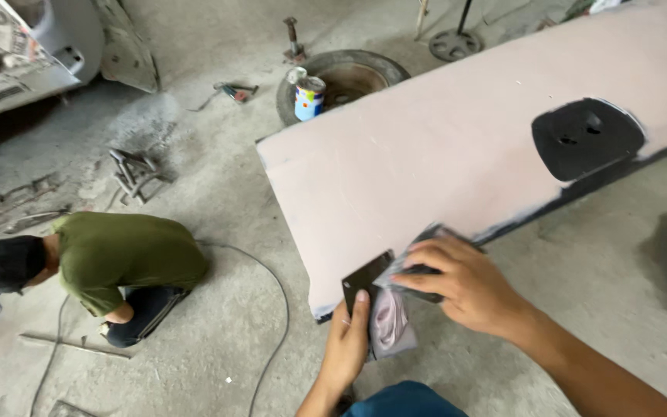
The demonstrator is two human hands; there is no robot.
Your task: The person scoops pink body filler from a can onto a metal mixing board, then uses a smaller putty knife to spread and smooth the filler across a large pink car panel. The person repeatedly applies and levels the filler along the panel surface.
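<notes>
Pinkish filler coats the car panel (441, 147), and at its lower corner a dark spreader (364, 276) is pinched in the left hand (347, 347) while the right hand (465, 284) clasps a second blade (417, 266). With a smeared mixing card (390, 323) below the fingers, filler could be dropped to the floor (218, 347) if either blade is tilted, or the soft coat gouged by an edge pressed too steeply.

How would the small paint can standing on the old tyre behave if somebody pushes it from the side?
The paint can stands upright on the rim of the tyre, so a push would probably tip it off. Once on its side, its round body would likely roll. Its lid looks tilted open, so paint might spill; how full it is cannot be told.
</notes>
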